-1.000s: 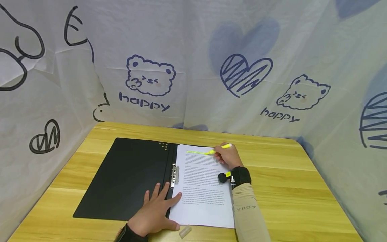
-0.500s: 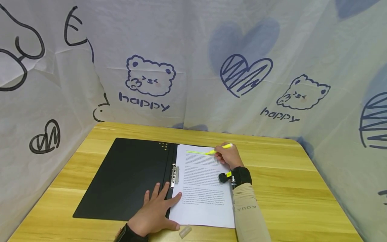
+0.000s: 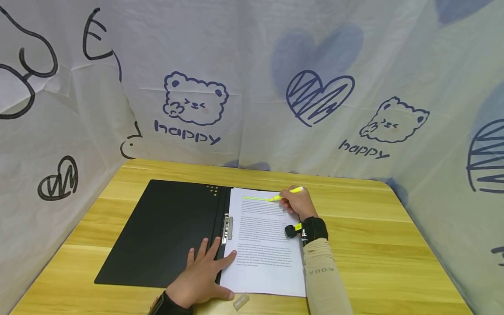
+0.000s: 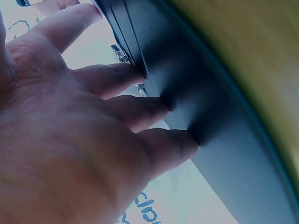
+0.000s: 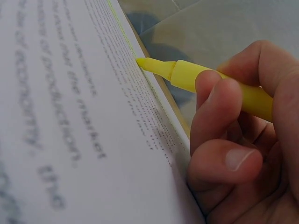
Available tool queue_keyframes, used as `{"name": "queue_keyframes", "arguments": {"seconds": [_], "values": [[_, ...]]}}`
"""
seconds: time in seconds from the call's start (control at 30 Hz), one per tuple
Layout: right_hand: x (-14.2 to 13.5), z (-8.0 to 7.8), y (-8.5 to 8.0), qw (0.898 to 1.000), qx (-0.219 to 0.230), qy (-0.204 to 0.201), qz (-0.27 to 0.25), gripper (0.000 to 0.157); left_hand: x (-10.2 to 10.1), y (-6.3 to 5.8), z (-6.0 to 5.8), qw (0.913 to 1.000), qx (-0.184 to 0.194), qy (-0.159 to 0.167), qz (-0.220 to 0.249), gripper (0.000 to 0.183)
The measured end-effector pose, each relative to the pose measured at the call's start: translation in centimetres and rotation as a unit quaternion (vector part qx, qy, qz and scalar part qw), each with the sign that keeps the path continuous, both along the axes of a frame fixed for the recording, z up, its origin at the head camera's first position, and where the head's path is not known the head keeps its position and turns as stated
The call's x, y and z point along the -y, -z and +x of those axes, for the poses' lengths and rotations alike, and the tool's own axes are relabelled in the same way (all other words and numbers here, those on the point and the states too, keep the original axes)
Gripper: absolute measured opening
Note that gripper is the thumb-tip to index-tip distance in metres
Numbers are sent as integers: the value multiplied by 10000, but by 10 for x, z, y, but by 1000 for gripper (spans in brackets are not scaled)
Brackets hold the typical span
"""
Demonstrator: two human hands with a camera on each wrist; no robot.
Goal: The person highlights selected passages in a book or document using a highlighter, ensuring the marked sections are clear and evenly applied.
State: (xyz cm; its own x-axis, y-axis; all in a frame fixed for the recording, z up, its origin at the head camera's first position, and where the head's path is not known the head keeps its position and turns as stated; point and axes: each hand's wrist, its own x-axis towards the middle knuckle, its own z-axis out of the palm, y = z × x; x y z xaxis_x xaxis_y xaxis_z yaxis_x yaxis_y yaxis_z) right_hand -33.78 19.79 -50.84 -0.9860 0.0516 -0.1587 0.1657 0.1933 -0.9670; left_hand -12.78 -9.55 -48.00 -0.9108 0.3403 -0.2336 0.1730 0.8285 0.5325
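Observation:
A black clip folder (image 3: 157, 236) lies spread on the table, with printed paper (image 3: 267, 280) on its right side. My right hand (image 3: 298, 204) pinches a yellow highlighter (image 3: 290, 192) at the top of the page. In the right wrist view the highlighter's tip (image 5: 142, 62) is right at the text, at the end of a bright yellow line (image 3: 253, 198). My left hand (image 3: 201, 275) rests with fingers spread across the folder's spine and the paper's lower left edge. The left wrist view shows its fingertips (image 4: 189, 142) on the black cover.
A small translucent cap (image 3: 241, 301) lies on the wooden table (image 3: 378, 253) just below the paper, beside the left thumb. A metal clip (image 3: 227, 228) sits along the folder's spine. White cloth (image 3: 256, 65) with drawings hangs behind and at the sides.
The highlighter's tip has crept very slightly right along the top line with my right hand. My left hand stays in place on the folder and paper.

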Motion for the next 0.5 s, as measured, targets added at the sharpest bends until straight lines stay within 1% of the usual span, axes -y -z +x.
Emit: {"name": "queue_keyframes", "arguments": {"seconds": [0.5], "values": [[-2, 0, 0, 10000, 38, 43, -15, 21, 0, -1, 0, 10000, 48, -11, 15, 94]]}}
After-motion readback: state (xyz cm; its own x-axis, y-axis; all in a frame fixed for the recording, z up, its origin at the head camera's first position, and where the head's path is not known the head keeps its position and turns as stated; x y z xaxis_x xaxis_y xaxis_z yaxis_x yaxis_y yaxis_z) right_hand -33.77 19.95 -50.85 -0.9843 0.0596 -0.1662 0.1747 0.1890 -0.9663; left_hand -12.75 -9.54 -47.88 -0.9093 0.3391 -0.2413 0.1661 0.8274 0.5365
